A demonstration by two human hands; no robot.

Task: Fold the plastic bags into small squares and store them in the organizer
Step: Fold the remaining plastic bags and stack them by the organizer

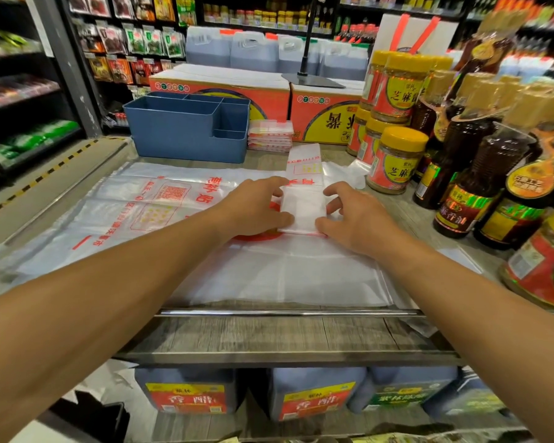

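Note:
A plastic bag folded into a narrow strip (304, 174) lies lengthwise on the counter, its near end doubled into a white square (302, 208). My left hand (256, 208) pinches the left edge of that square and my right hand (354, 215) pinches its right edge. Under them lie flat clear plastic bags (135, 212) with red print. A blue organizer (186, 129) with several compartments stands at the back left, and a stack of folded bag squares (271, 135) sits beside it on the right.
Yellow-lidded jars (394, 161) and dark sauce bottles (480, 187) crowd the right side. Orange cartons (224, 91) stand behind the organizer, with a black stand base (312, 79) on them. A metal rail (288, 313) edges the counter's front; jugs sit on the shelf below.

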